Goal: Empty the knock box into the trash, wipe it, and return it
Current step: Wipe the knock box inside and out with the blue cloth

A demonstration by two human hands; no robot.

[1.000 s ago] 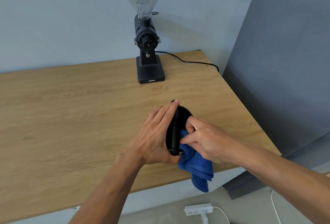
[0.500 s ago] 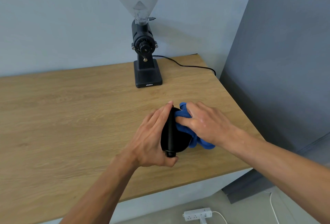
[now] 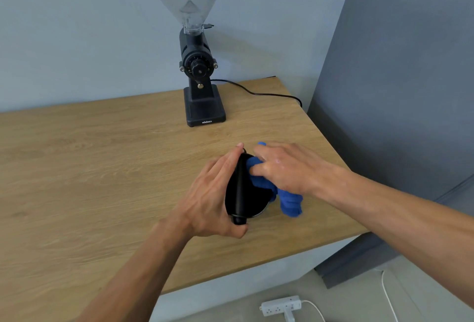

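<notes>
Wiping is the step in hand: the black knock box (image 3: 243,190) is tipped on its side on the table (image 3: 102,167), a good way in front of the coffee grinder (image 3: 198,65), nearer the table's front edge than the grinder is. The left hand (image 3: 213,193) wraps its outer side, fingers (image 3: 232,157) curled over the top rim and thumb under the knock bar's end, gripping it firmly. The right hand (image 3: 284,170) presses a blue cloth (image 3: 284,198) into the box's open mouth; its fingers are bent down onto the cloth, pinning it rather than clenching it, and part of the cloth hangs out on the side away from the left hand.

Judging from this, the box could roll or skid on its round wall if the right hand pushes harder than the left hand braces, and it lies close enough to the front edge to go over. The loose tail of cloth could drag any remaining grounds onto the table. Whether the inside is already clean cannot be told; the cloth and hand hide it.
</notes>
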